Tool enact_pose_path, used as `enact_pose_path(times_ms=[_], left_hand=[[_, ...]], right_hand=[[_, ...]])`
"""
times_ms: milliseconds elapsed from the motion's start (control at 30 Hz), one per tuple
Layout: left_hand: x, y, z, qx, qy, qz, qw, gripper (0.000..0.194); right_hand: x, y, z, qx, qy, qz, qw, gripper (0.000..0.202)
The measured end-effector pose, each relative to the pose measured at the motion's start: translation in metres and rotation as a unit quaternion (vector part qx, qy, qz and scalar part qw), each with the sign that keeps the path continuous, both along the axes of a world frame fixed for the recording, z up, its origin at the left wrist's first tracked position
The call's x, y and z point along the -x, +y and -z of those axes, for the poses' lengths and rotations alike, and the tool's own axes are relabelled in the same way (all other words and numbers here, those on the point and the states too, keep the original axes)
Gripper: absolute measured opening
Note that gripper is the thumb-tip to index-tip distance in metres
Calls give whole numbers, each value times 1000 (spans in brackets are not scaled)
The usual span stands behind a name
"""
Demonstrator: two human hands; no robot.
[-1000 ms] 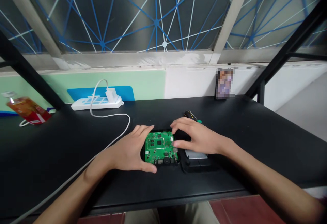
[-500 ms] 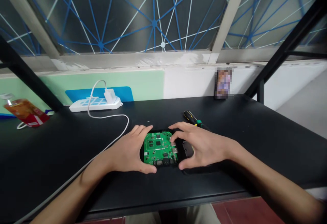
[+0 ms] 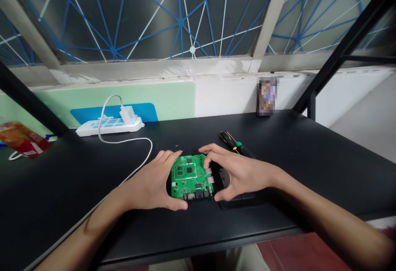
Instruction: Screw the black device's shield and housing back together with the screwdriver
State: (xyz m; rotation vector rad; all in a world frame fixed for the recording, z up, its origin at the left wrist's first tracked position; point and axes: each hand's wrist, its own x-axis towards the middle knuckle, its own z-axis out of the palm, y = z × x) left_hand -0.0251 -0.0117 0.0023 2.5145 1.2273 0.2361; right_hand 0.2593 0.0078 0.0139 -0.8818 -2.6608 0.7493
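Note:
A green circuit board (image 3: 187,176) with metal ports along its right and near edges lies in a black casing (image 3: 168,183) on the dark table. My left hand (image 3: 151,182) is wrapped round the left side, thumb at the near edge and fingers at the far edge. On the other side, my right hand (image 3: 238,172) grips the board's right part. Its index finger bends onto the board by the silver ports, and its thumb rests near the front right corner. Under my right palm lies a dark flat piece (image 3: 225,177), partly hidden.
Two screwdrivers (image 3: 232,141) lie beyond my right hand. A white power strip (image 3: 108,128) with a plugged-in charger (image 3: 128,115) stands at the back left. Its white cable (image 3: 148,149) runs past my left forearm. A drink bottle (image 3: 23,139) is far left; a blurred upright picture (image 3: 266,97) leans on the wall.
The view has shifted slightly, so most things appear a little further left. The right index finger bends more onto the board near the ports. Both hands keep their places around it.

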Motion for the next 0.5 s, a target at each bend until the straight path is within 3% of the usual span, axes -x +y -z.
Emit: enact_pose_path(times_ms=[233,367,500], left_hand=[[-1,0,-2,-3,-23,16,1000,106],[0,0,-4,1,-36,11,999,99],[1,0,-2,-7,-52,6,999,102]], right_hand=[[2,-1,-1,-1,25,-2,1000,57],[2,0,-3,4,58,-42,997,54],[3,2,-3,-30,99,-35,994,59]])
